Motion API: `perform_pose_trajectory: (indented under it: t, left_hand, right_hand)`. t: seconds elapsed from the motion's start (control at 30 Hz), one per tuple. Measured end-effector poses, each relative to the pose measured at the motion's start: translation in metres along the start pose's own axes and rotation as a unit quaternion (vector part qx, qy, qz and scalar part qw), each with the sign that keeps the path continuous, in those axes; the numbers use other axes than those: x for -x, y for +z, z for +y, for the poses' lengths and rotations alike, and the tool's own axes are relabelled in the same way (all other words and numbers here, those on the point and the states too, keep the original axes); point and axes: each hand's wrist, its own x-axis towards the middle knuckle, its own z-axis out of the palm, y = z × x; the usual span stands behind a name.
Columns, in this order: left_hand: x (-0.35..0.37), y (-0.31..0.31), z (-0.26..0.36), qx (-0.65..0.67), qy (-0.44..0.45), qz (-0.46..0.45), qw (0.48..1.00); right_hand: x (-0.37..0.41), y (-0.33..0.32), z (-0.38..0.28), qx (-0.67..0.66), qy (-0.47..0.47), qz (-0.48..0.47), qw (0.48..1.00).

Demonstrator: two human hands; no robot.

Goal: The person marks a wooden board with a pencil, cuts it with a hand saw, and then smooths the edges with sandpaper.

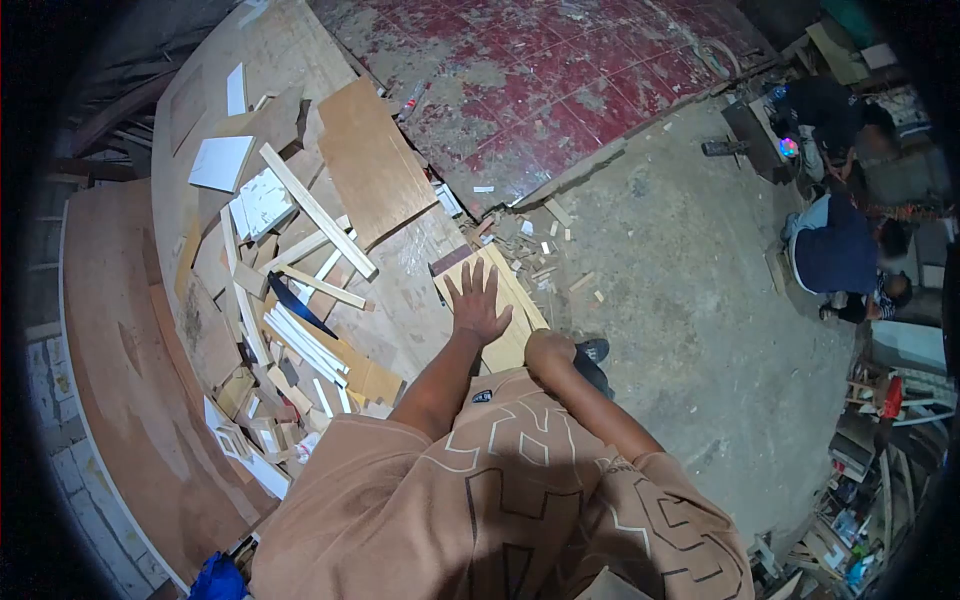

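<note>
My left hand [479, 303] lies flat with its fingers spread on a light wooden board [506, 348] at the near edge of the work table. Beside it, my right hand [549, 352] is curled at the board's right side, close to a narrow wood strip [522, 298]. The right fingers are hidden under the hand, so what they hold cannot be made out. A dark reddish-brown piece [452, 260] lies at the board's far end.
Wood offcuts, white strips [305, 345] and a brown panel [372, 160] cover the table's left part. Scraps [535, 262] lie on the concrete floor [690, 310]. Two or more people [840, 243] are at the right, near clutter. A red tiled surface [600, 75] is ahead.
</note>
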Motion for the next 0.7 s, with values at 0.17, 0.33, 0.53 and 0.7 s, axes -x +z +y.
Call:
perform_pose_trajectory:
  t: [0.17,0.33,0.53,0.7]
  left_hand:
    - [-0.018,0.022,-0.012,0.004,0.064,0.043,0.997]
    - [-0.021,0.003,-0.003,-0.01,0.091,0.03,0.995]
    - [-0.023,0.0,-0.001,-0.011,0.067,0.019,0.997]
    - [-0.022,0.007,-0.003,0.012,0.084,0.064,0.994]
  right_hand:
    - [0.004,-0.005,0.013,-0.045,-0.048,0.05,0.997]
    - [0.018,0.01,0.027,-0.043,-0.068,0.079,0.994]
    - [0.093,-0.062,0.031,0.012,-0.099,-0.022,0.995]
    - [0.005,-0.006,0.014,0.007,-0.087,0.016,0.996]
